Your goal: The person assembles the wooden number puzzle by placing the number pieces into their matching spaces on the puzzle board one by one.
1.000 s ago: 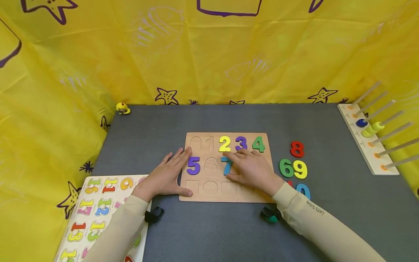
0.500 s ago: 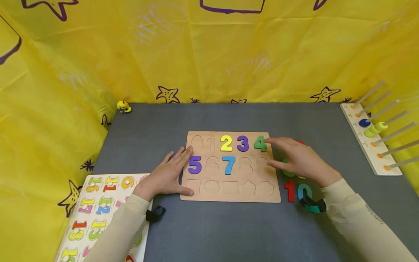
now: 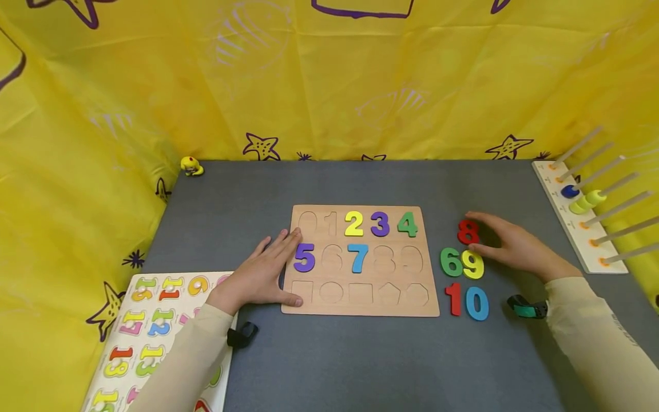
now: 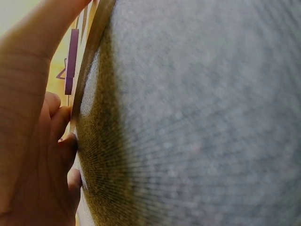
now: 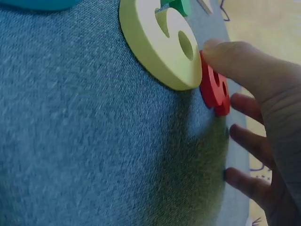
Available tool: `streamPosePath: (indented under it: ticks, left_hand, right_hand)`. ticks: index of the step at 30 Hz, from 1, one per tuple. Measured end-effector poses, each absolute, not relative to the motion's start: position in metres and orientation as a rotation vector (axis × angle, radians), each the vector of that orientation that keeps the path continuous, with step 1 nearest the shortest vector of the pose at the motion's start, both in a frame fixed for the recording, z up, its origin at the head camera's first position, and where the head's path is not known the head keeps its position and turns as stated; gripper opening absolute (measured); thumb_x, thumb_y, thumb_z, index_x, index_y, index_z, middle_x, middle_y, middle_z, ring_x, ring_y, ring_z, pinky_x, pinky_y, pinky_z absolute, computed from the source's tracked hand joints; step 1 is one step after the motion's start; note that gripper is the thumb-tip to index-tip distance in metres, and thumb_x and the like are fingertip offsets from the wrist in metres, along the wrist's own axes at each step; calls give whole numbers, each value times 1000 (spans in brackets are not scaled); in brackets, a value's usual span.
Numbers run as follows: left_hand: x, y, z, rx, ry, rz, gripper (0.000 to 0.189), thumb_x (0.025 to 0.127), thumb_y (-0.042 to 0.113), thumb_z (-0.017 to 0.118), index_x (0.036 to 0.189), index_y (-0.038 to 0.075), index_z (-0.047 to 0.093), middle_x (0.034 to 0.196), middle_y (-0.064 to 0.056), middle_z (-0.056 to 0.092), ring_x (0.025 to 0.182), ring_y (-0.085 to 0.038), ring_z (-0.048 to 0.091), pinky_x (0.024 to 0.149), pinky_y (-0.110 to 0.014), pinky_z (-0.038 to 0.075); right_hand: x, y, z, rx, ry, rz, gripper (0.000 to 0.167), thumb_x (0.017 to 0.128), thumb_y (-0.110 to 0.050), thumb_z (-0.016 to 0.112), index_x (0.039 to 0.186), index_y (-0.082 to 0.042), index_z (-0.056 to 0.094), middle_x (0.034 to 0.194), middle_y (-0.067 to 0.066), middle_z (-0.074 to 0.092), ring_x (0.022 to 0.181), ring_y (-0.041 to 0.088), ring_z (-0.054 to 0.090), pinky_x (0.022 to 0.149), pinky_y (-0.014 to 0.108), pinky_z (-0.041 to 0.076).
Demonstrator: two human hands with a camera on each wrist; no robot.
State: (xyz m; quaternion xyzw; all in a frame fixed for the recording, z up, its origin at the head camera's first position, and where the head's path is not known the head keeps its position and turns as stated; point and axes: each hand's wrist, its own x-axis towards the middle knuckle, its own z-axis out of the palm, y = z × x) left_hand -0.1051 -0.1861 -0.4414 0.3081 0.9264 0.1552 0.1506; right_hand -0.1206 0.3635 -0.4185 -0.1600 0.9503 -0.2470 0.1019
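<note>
A wooden number board (image 3: 373, 269) lies on the table, with a yellow 2 (image 3: 354, 224), purple 3 (image 3: 380, 224), green 4 (image 3: 408, 224), purple 5 (image 3: 305, 258) and blue 7 (image 3: 357, 258) on it. My left hand (image 3: 262, 274) rests at the board's left edge, fingers extended and thumb on the lower corner. Right of the board, my right hand (image 3: 515, 243) reaches over a red number 8 (image 3: 468, 232). Its thumb and index finger stand on either side of the 8; in the right wrist view the thumb (image 5: 230, 59) overlaps the 8's edge, the grip not plainly closed.
Near the right hand lie a green 6 (image 3: 451, 262), yellow 9 (image 3: 472, 264), red 1 (image 3: 453, 299) and blue 0 (image 3: 477, 303). A white number puzzle (image 3: 172, 337) lies under the left forearm. A peg counting rack (image 3: 579, 217) stands far right, a small yellow toy (image 3: 192, 166) far left.
My right hand has left the blue 7 on the board and moved right to the red 8. The left hand has stayed at the board's edge.
</note>
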Motion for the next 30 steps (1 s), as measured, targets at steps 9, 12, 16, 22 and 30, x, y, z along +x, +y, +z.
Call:
streamPosePath:
  ticks: [9, 12, 16, 22, 30]
  left_hand:
    - [-105, -186, -440, 901, 2661, 482, 135, 69, 80, 74, 164, 11, 7, 170, -3, 1, 155, -26, 1, 121, -54, 3]
    - [-106, -187, -440, 906, 2662, 483, 135, 69, 79, 74, 164, 10, 7, 170, -3, 1, 155, -26, 1, 121, -54, 3]
    - [-106, -187, -441, 899, 2662, 471, 135, 69, 81, 73, 164, 11, 7, 170, -2, 0, 155, -25, 0, 122, -53, 2]
    - [-105, -187, -441, 878, 2661, 478, 136, 69, 81, 73, 164, 11, 7, 170, -2, 0, 155, -24, 0, 122, -53, 1]
    - [-104, -186, -440, 884, 2655, 478, 135, 69, 79, 74, 164, 12, 6, 170, -2, 0, 155, -24, -1, 122, -54, 2]
  right_hand:
    - [-126, 362, -416, -436, 2829, -574, 74, 91, -46, 75, 150, -13, 46, 145, 24, 51, 126, 49, 49, 99, 72, 37]
    - [-127, 362, -417, -426, 2832, -556, 74, 91, -48, 74, 150, -14, 46, 145, 24, 51, 125, 49, 50, 97, 73, 38]
    - [-127, 361, -417, -424, 2845, -529, 73, 92, -50, 73, 149, -15, 46, 144, 24, 52, 125, 48, 51, 95, 74, 39]
    - [-130, 361, -420, -445, 2877, -490, 71, 91, -49, 74, 148, -14, 49, 140, 24, 55, 124, 46, 51, 94, 73, 41]
    - [-125, 351, -416, -480, 2972, -486, 67, 88, -44, 79, 143, -16, 54, 132, 21, 61, 117, 41, 55, 89, 70, 45]
